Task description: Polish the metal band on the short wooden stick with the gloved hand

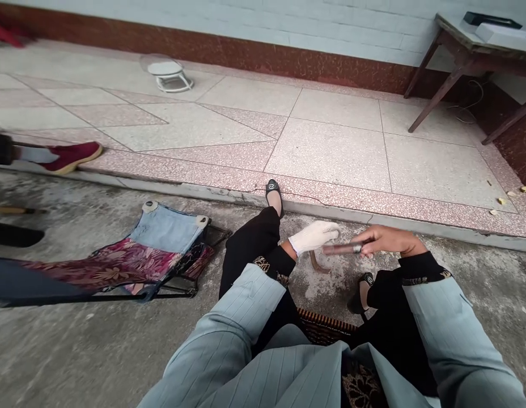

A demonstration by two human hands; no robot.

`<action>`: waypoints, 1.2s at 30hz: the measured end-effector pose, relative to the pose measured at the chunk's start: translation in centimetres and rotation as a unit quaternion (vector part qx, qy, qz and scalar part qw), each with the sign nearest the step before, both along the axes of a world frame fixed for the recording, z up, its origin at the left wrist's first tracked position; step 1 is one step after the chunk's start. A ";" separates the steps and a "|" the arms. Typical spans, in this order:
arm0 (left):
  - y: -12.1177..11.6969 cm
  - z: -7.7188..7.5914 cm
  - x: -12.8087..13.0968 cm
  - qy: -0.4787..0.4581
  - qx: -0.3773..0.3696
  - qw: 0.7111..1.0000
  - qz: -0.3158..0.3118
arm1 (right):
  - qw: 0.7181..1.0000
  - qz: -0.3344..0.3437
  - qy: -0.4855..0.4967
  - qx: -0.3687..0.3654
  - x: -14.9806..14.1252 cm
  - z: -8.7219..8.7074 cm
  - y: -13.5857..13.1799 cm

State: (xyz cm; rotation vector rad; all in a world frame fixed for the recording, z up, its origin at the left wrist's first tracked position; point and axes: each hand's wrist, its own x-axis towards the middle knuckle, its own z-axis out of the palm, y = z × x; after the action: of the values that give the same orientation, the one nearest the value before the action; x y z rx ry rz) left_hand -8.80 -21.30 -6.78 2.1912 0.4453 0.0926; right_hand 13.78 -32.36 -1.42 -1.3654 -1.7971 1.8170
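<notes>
My left hand (314,236), in a white knitted glove, is in front of me with its fingers curled together. Below it a thin, curved brown strip (319,264) sticks out, seemingly held in the glove; its kind is unclear. My bare right hand (388,240) is closed around a tool (340,249) with a reddish-brown, flat-looking front part and a shiny metal band near the fingers. Motion blurs this tool, and its kind cannot be made out. Its front end points left, close to the gloved fingers.
A folding recliner (155,232) with patterned cloth stands left on the concrete. Ahead runs a raised tiled step (331,147) with a small white stool (172,76). Another person's red shoe (78,156) rests on the step's edge. A wooden table (462,48) stands back right.
</notes>
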 end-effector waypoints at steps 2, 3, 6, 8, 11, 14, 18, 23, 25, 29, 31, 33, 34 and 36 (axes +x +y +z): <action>-0.3 -0.8 0.6 0.004 -0.010 1.000 0.013 | 0.994 -0.092 0.050 0.022 0.6 0.2 -0.1; -0.5 -1.2 0.9 0.016 -0.001 1.000 0.024 | 0.990 -0.128 0.056 0.026 0.7 0.1 -0.1; -1.0 -1.9 1.6 0.051 0.053 0.997 0.025 | 0.981 -0.185 0.061 0.021 0.6 -0.6 0.2; -1.1 -1.9 1.8 0.056 0.081 0.995 0.012 | 0.976 -0.208 0.063 0.017 0.4 -1.0 0.3; -1.2 -1.5 1.8 0.053 0.100 0.994 0.011 | 0.966 -0.247 0.069 0.016 0.1 -1.4 0.5; -1.3 -1.2 1.9 0.062 0.114 0.991 0.011 | 0.957 -0.281 0.066 0.005 -0.1 -1.7 0.6; -1.6 -1.4 2.0 0.084 0.116 0.989 0.022 | 0.948 -0.318 0.025 0.009 0.0 -2.4 1.1; -2.2 -2.0 2.3 0.107 0.134 0.985 -0.002 | 0.901 -0.325 -0.276 0.081 0.6 -3.3 2.1; -2.4 -2.1 2.3 0.099 0.137 0.985 -0.022 | 0.858 -0.246 -0.440 0.098 0.6 -3.4 2.3; -1.9 -1.4 1.8 0.080 0.145 0.986 -0.035 | 0.864 -0.081 -0.496 0.039 -0.1 -3.4 2.0; -1.3 -1.0 1.3 0.069 0.133 0.988 -0.028 | 0.909 0.001 -0.417 -0.004 -0.6 -3.2 1.5; -0.8 -0.7 1.0 0.049 0.089 0.995 -0.017 | 0.959 0.092 -0.263 -0.047 -1.0 -2.7 1.1; -0.8 -0.7 1.0 0.033 0.058 0.998 -0.014 | 0.977 0.117 -0.171 -0.055 -1.1 -2.4 0.9; -0.9 -0.9 1.1 0.002 -0.001 1.000 -0.002 | 0.995 0.095 -0.018 -0.038 -1.0 -1.6 0.6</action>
State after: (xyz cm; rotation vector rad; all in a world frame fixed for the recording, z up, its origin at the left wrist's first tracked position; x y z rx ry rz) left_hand -7.67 -22.20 -7.65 2.1904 0.4434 0.0860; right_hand 12.78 -31.79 -3.05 -1.3001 -1.9549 1.9870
